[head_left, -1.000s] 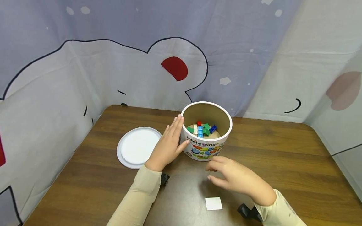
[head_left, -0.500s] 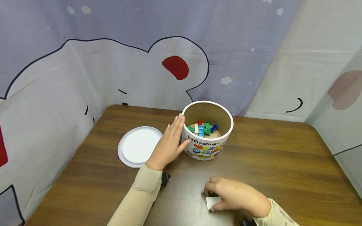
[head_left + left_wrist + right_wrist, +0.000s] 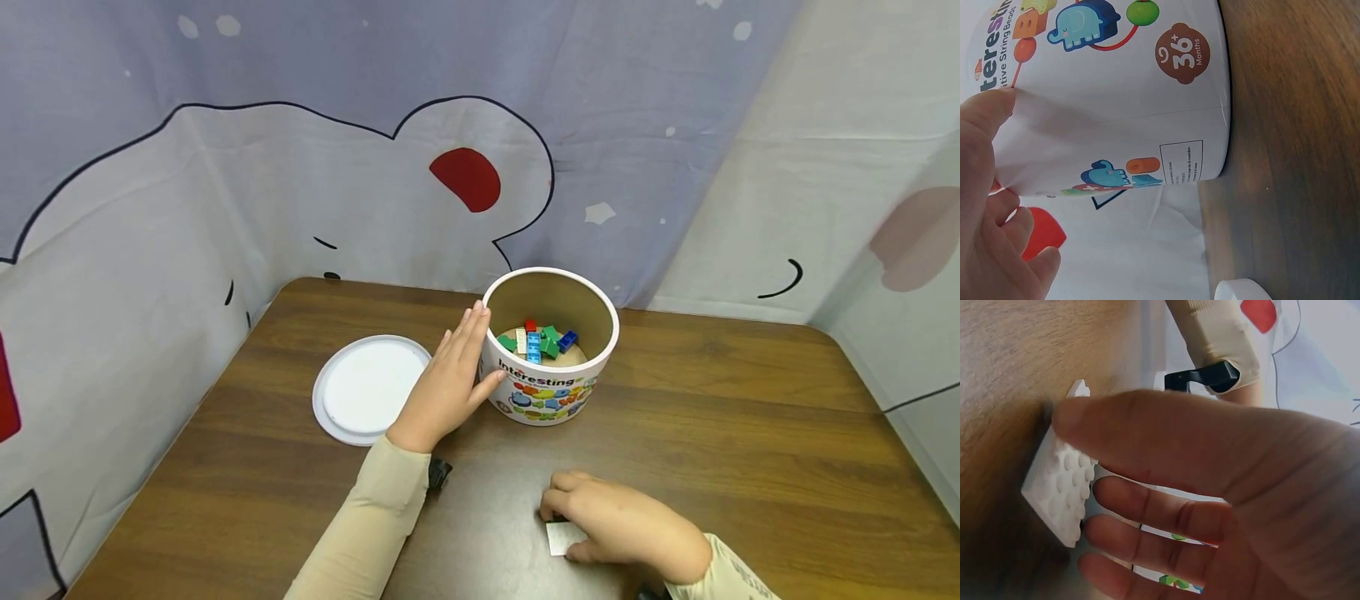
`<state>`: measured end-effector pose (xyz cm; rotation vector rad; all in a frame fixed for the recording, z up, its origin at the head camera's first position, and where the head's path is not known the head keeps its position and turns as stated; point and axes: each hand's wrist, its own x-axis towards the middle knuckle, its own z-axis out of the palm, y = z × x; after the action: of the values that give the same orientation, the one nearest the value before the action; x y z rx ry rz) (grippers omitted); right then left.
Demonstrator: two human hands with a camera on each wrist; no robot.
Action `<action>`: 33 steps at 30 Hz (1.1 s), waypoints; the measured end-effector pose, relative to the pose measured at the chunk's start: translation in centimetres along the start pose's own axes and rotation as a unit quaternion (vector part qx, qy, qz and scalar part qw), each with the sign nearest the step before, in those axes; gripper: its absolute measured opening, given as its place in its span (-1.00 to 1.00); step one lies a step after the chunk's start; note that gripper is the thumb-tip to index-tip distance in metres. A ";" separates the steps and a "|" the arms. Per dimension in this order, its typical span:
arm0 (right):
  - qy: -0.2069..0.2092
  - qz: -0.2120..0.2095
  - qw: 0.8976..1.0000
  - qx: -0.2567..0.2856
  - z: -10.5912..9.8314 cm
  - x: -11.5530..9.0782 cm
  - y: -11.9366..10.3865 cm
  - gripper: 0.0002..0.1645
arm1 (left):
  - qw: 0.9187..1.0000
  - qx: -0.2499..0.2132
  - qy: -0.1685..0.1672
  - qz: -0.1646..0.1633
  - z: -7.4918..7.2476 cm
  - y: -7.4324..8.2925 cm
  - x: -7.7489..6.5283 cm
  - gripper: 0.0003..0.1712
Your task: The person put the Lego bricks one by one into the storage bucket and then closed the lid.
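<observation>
My left hand (image 3: 444, 379) rests against the left side of a white printed bucket (image 3: 546, 400), its fingers straight along the wall and up to the rim. Several toy bricks lie on the bucket's floor, among them a light blue brick (image 3: 533, 347) and a dark blue brick (image 3: 567, 341). Nearer to me, my right hand (image 3: 626, 527) pinches a small white studded building plate (image 3: 561, 538) at the table. In the right wrist view the thumb crosses the studs of the plate (image 3: 1063, 487), and the curled fingers (image 3: 1124, 499) are at its far side, partly hidden.
A round white lid (image 3: 375, 387) lies flat on the wooden table (image 3: 750, 425), left of the bucket and just beyond the left forearm. A patterned curtain (image 3: 600, 125) hangs behind the table's back edge and along its sides.
The right hand has come down and toward me from in front of the bucket and now has its thumb and fingers at the plate's edges. The left hand keeps its place.
</observation>
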<state>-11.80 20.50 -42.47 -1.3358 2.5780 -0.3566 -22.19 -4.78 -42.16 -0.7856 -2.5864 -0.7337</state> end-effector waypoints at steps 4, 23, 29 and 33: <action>0.001 -0.001 1.000 -0.002 0.0 0.1 0.0 -0.59 | 1.000 0.002 0.005 0.002 0.0 0.0 0.0 -0.03; 0.018 -0.037 0.999 0.008 0.3 0.9 0.7 -0.59 | 1.000 0.003 0.001 0.000 0.0 0.0 0.0 -0.03; 0.042 -0.051 0.998 0.016 0.0 0.9 1.0 -0.59 | 1.000 0.013 -0.001 -0.001 0.0 0.1 -0.1 -0.02; 0.074 -0.060 0.995 0.018 -0.3 1.2 1.2 -0.60 | 1.000 0.024 0.000 -0.001 0.0 0.0 -0.1 -0.02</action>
<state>-13.49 20.28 -42.67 -1.5091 2.6013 -0.5402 -22.13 -4.78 -42.19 -0.7696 -2.5945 -0.6697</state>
